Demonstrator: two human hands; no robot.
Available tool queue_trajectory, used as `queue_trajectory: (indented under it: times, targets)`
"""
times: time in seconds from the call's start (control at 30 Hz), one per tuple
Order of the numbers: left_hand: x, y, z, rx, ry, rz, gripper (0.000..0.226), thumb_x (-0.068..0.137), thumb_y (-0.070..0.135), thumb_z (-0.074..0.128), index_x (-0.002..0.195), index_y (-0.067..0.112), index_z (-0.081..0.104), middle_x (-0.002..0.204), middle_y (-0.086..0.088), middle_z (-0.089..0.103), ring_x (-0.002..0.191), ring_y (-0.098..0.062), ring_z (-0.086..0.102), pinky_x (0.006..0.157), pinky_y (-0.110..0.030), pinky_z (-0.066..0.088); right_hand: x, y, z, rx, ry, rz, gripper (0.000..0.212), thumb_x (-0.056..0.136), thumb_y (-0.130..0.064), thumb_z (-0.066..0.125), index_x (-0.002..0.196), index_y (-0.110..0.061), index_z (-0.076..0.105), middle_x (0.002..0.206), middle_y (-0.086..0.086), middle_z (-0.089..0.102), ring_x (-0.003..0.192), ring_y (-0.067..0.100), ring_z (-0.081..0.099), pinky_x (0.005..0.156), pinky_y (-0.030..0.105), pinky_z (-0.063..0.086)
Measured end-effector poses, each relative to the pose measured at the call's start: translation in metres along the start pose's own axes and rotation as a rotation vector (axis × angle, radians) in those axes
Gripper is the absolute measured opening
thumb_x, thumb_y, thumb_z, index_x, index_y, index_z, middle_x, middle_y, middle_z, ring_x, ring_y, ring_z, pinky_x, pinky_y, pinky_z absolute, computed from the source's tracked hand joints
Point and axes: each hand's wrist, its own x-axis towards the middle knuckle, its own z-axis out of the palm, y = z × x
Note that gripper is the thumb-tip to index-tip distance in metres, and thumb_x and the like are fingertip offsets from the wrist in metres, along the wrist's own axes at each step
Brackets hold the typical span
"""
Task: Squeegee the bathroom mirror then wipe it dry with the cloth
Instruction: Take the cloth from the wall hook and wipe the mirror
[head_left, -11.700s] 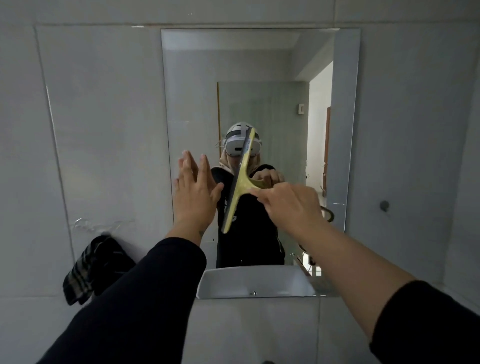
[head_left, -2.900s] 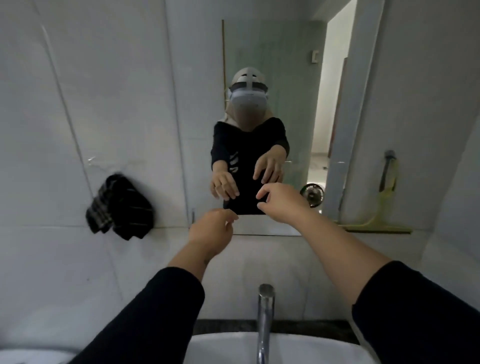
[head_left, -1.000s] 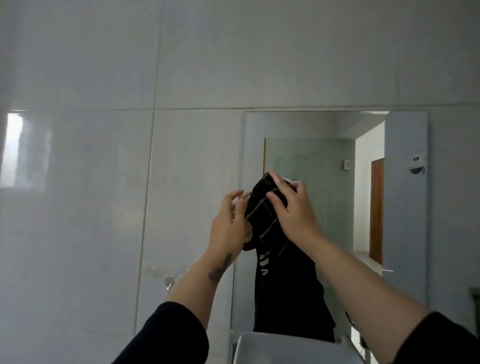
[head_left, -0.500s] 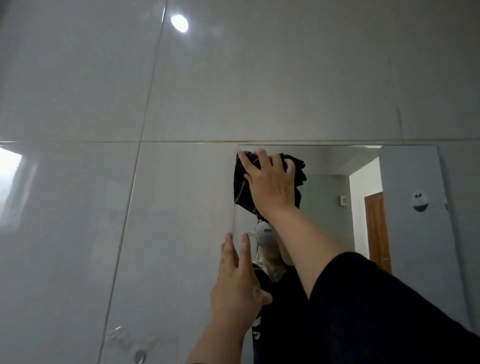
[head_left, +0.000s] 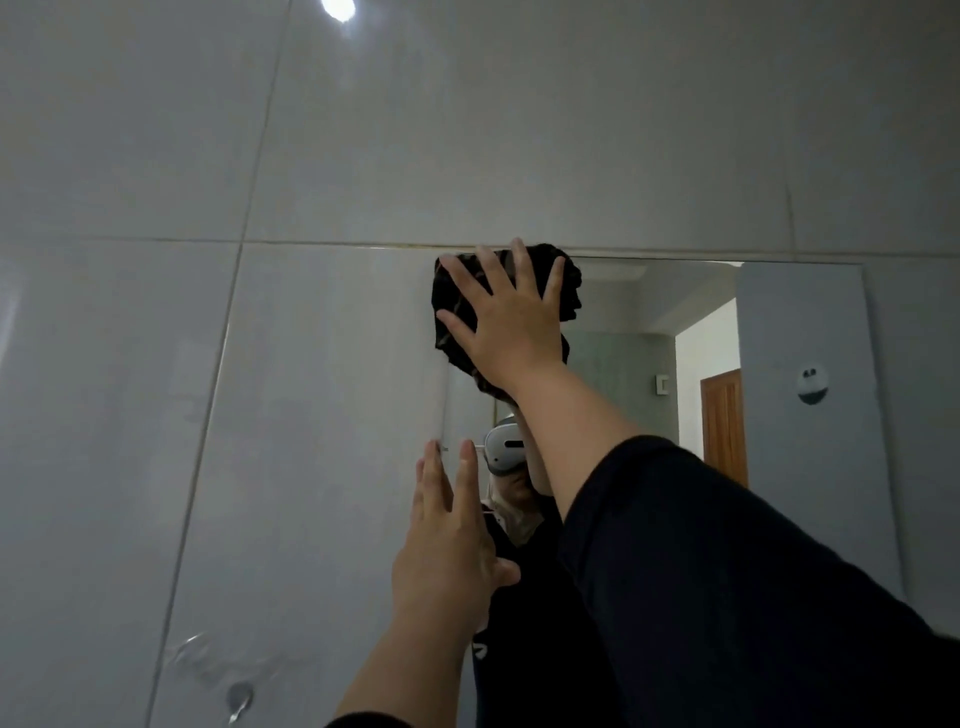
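A frameless bathroom mirror (head_left: 810, 467) hangs on the grey tiled wall. My right hand (head_left: 506, 322) is spread flat and presses a dark cloth with pale stripes (head_left: 569, 283) against the mirror's top left corner. My left hand (head_left: 447, 551) is open with its fingers together, flat against the mirror's left edge lower down. The squeegee is out of view.
Large grey wall tiles (head_left: 260, 415) surround the mirror. A small metal wall hook (head_left: 239, 699) sits low on the left tile. The mirror reflects a wooden door (head_left: 724, 426) and a round wall fitting (head_left: 811, 384).
My right hand with the cloth has stayed at the mirror's top left corner, shifting slightly. My left hand has kept its place on the mirror's left edge.
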Motion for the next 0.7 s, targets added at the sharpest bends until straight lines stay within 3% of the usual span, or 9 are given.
queue_trajectory:
  times: [0.23, 0.53, 0.7]
  targets:
    - [-0.001, 0.003, -0.002, -0.017, -0.011, -0.014, 0.121, 0.075, 0.037, 0.076, 0.145, 0.036, -0.021, 0.152, 0.006, -0.036, 0.146, -0.017, -0.017, 0.107, -0.038, 0.038, 0.006, 0.051, -0.009, -0.004, 0.065, 0.256, 0.055, 0.095, -0.057, 0.025, 0.147, -0.04, 0.016, 0.152, 0.003, 0.031, 0.144, 0.037, 0.012, 0.11, 0.068, 0.002]
    - [0.0, -0.002, 0.002, 0.0, 0.032, 0.006, 0.126, 0.071, 0.041, 0.078, 0.143, 0.039, -0.025, 0.153, 0.004, -0.034, 0.148, -0.022, -0.006, 0.105, -0.044, 0.038, -0.05, 0.141, -0.026, -0.059, 0.089, 0.353, 0.056, 0.095, -0.056, 0.029, 0.147, -0.041, 0.017, 0.154, 0.005, 0.027, 0.144, 0.037, 0.013, 0.108, 0.068, 0.006]
    - [0.002, -0.008, 0.006, -0.008, 0.074, 0.035, 0.128, 0.069, 0.046, 0.078, 0.129, 0.05, -0.035, 0.153, 0.007, -0.033, 0.148, -0.021, -0.004, 0.105, -0.045, 0.039, -0.067, 0.198, -0.038, -0.036, 0.081, 0.455, 0.056, 0.095, -0.058, 0.028, 0.147, -0.041, 0.017, 0.155, 0.003, 0.026, 0.144, 0.035, 0.012, 0.108, 0.069, 0.005]
